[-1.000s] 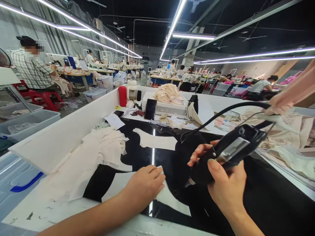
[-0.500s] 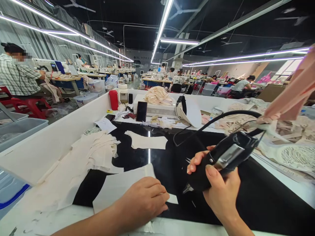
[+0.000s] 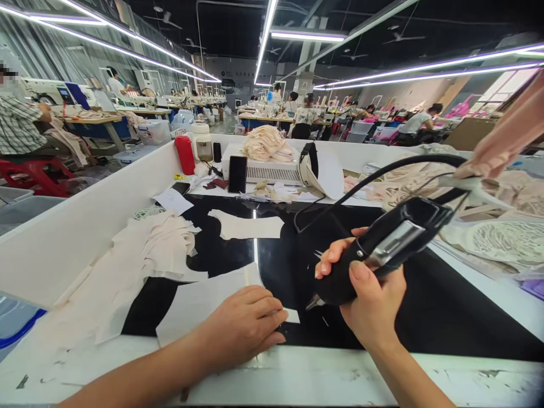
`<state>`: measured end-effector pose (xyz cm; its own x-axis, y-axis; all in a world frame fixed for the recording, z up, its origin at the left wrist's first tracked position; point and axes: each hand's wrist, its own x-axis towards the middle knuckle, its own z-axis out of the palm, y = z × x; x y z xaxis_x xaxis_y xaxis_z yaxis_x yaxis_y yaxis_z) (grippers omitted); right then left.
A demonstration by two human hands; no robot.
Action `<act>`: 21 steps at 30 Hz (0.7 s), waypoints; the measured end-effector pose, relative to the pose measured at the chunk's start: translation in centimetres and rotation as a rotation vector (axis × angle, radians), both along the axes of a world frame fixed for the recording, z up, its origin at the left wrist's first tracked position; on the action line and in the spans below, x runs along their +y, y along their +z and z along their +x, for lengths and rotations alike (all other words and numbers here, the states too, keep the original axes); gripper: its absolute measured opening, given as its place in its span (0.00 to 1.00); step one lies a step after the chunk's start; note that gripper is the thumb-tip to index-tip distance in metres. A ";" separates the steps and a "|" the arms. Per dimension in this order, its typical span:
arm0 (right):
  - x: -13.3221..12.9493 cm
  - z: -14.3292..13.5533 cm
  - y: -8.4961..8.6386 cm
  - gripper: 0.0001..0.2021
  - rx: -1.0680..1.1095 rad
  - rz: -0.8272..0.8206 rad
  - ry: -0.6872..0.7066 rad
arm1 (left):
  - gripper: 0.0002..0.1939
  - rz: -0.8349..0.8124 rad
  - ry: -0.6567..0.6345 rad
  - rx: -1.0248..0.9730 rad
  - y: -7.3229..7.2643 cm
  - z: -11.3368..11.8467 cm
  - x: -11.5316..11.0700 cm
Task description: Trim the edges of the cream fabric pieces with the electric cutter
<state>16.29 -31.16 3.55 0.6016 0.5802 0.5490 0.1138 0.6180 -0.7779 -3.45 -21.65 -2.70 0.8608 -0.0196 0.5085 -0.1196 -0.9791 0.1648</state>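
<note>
My right hand [image 3: 369, 289] is wrapped round a black handheld power tool [image 3: 395, 241]; its metal tip points down-left, just above the black mat [image 3: 446, 311]. A cable rises from the tool's back end. Palm down, my left hand [image 3: 250, 323] lies over the right part of a white fabric piece [image 3: 199, 306], fingers together; what is under the fingertips is hidden. Further back on the mat is a smaller cut white piece [image 3: 249, 225]. Layered pale fabric pieces [image 3: 140, 255] lie to the left.
Along the back stand a red can [image 3: 184, 154], a phone [image 3: 237, 174], a white box [image 3: 272, 173] with fabric on top and a white visor [image 3: 329, 175]. Pale fabric heaps [image 3: 505, 195] lie at the right. People sit at sewing tables beyond.
The view has tilted down and shifted, so the table's front edge shows more. My right hand still holds the tool, and my left hand stays on the white piece.
</note>
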 end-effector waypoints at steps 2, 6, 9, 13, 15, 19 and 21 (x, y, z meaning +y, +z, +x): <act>0.0 -0.2 0.1 0.20 0.008 0.005 0.003 | 0.16 -0.009 -0.008 0.018 0.1 0.0 -0.1; 0.0 -0.7 0.0 0.20 0.019 0.009 0.018 | 0.17 -0.003 -0.008 0.037 0.0 0.0 -0.2; 0.2 -1.0 -0.1 0.21 0.025 0.015 0.036 | 0.17 0.004 0.002 0.045 -0.2 0.0 -0.2; 0.3 -1.3 -0.1 0.21 0.029 0.009 0.055 | 0.16 0.012 0.009 0.062 -0.3 -0.1 -0.2; 0.3 -1.3 -0.1 0.21 0.034 0.008 0.058 | 0.16 0.017 0.010 0.077 -0.3 -0.1 -0.2; 0.2 -1.4 -0.2 0.21 0.038 -0.002 0.056 | 0.16 0.008 0.004 0.074 -0.1 -0.1 -0.3; 0.2 -1.4 -0.3 0.20 0.034 -0.003 0.064 | 0.16 0.005 0.001 0.068 0.0 -0.1 -0.3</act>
